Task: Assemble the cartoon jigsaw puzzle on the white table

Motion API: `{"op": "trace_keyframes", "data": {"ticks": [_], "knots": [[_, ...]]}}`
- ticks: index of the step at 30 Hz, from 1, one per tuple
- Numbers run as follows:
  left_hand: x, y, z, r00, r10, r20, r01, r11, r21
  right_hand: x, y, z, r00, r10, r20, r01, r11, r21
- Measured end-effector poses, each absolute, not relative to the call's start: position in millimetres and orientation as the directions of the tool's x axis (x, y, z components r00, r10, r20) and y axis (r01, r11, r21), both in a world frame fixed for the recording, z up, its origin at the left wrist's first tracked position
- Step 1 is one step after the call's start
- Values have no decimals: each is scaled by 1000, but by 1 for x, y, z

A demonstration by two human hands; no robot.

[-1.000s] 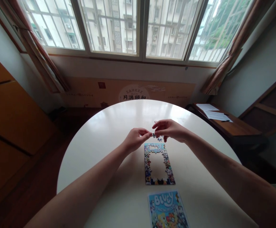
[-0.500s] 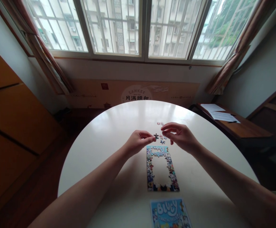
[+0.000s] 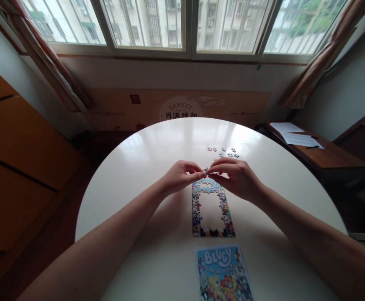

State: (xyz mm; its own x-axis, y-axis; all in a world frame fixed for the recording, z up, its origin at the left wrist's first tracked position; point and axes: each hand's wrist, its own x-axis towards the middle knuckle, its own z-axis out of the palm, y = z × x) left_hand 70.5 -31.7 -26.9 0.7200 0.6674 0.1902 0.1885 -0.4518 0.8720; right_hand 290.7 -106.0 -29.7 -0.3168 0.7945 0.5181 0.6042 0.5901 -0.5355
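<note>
Where the arms are stretched over the white desk (image 3: 119, 196), the left hand (image 3: 182, 177) is seen first, its thumb and forefinger pinched on the edge of a small dark puzzle piece (image 3: 206, 170), the other fingers loosely curled. The piece is held just to the right of those fingertips, in the narrow space between the two hands, so neither is clearly nearer.

By both hands, the far end of the puzzle frame (image 3: 196, 211) is partly overhung; its long axis is run away from the body, and its large opening is left on the near side of the piece. Nearer the body, the picture (image 3: 224, 271) is laid flat, apart from the frame.

Beyond the hands, loose pieces (image 3: 230, 155) are scattered on the desk. Farthest right, the right hand (image 3: 240, 177) is brought in with thumb and fingers slightly parted, their tips at the piece's right side; whether it is gripped or only touched by them cannot be told.
</note>
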Motion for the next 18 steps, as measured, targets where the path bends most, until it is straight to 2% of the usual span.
{"op": "trace_keyframes", "data": {"ticks": [2,4,6,7,9,14,18], "knots": [[66,-30,-21,727,649,225,289,-586,757,293,-105,-32,-311,796,519,612,586,-532],[61,-29,-15,725,641,251,413,-697,586,295,-104,-35,-319,797,513,619,585,-524],[56,-29,-11,738,627,249,490,-752,441,296,-102,-39,-347,807,478,620,580,-528],[55,-29,-11,751,616,237,500,-766,404,295,-101,-42,-361,816,451,621,571,-536],[54,-30,-13,782,585,217,478,-785,395,293,-99,-47,-383,836,393,620,548,-561],[54,-29,-21,819,532,214,396,-795,460,286,-96,-55,-407,854,324,618,519,-591],[54,-27,-22,852,499,157,404,-819,408,283,-95,-58,-431,845,316,640,533,-554]]}}
